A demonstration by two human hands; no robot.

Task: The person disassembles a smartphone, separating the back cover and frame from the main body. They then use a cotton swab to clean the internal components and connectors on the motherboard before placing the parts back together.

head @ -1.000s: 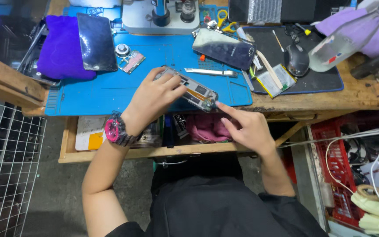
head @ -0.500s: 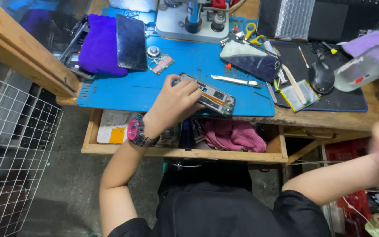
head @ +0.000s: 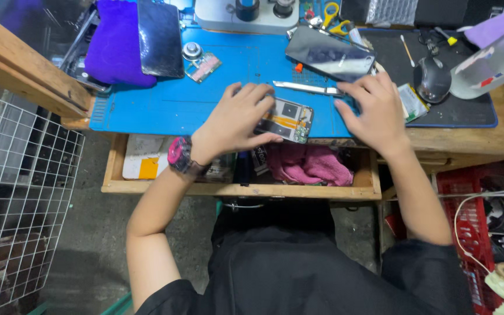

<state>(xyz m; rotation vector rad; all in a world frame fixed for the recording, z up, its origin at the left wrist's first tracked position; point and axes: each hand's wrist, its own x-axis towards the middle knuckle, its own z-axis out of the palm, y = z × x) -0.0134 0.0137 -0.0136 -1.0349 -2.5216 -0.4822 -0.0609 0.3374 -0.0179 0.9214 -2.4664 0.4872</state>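
Opened phone point(head: 287, 119): flat on blue mat point(head: 164, 108), long axis left-right, gripped by left hand point(head: 237, 119). Right hand point(head: 371, 108): open, fingers spread, beside metal tweezers point(head: 307, 88).

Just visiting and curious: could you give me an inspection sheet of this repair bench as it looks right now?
Surface: blue mat on a wooden bench.
Job's things: opened phone, insides showing, near the mat's front edge.
Clutter: metal tweezers, dark phone, purple cloth, mouse, pink rag in the open drawer.
Hands: left hand grips the opened phone; right hand lies flat on the mat, by the tweezers.
Cables: white cables at far right.
Surroundings: wire grid, red crate.
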